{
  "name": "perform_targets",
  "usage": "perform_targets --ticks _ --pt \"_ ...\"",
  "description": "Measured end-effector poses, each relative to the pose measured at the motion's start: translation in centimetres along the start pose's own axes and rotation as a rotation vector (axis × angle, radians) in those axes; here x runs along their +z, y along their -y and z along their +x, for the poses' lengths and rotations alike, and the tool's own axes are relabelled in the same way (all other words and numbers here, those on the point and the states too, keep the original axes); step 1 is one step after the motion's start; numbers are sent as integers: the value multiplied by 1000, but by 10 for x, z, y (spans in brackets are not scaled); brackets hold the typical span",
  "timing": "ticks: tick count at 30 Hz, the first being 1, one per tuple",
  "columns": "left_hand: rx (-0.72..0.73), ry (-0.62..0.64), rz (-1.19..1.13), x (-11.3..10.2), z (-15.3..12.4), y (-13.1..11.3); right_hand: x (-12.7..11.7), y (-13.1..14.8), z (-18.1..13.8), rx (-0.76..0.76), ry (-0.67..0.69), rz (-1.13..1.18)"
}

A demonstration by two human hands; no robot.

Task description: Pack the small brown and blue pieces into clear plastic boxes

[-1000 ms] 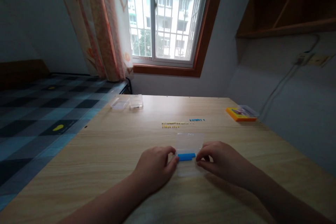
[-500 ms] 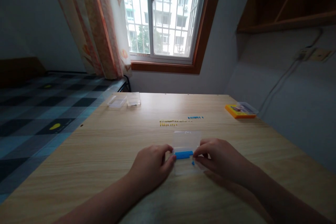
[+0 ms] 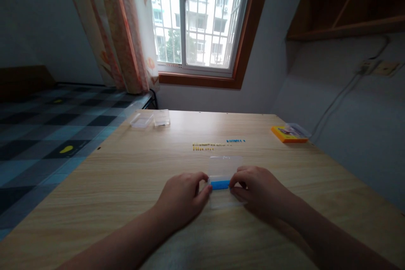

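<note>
A small clear plastic box lies open on the wooden table in front of me, its lid tipped away. A row of short blue sticks lies in it. My left hand pinches the left end of the blue row with thumb and forefinger. My right hand pinches the right end the same way. Beyond the box, a line of small yellow pieces and a few blue pieces lie on the table.
Two clear plastic boxes stand at the table's far left. An orange-yellow box with a clear lid sits at the far right. A bed with a checked cover adjoins the left edge. The wall and shelf are on the right.
My right hand has slid left, closing onto the end of the blue sticks. The view has shifted slightly; the left hand stays at the row's left end.
</note>
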State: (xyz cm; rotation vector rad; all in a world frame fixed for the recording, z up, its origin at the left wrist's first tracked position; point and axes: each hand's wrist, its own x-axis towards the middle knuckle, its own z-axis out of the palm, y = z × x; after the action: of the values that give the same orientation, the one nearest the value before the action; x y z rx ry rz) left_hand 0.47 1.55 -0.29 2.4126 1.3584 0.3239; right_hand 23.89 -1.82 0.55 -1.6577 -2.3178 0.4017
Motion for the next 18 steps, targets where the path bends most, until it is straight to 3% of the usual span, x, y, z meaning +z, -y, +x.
perform_targets --ticks 7,18 --pt "6 3 -4 -1 0 0 -6 -4 -4 -63 11 9" --pt "21 -15 -16 1 -1 3 -2 1 -2 -28 39 -16"
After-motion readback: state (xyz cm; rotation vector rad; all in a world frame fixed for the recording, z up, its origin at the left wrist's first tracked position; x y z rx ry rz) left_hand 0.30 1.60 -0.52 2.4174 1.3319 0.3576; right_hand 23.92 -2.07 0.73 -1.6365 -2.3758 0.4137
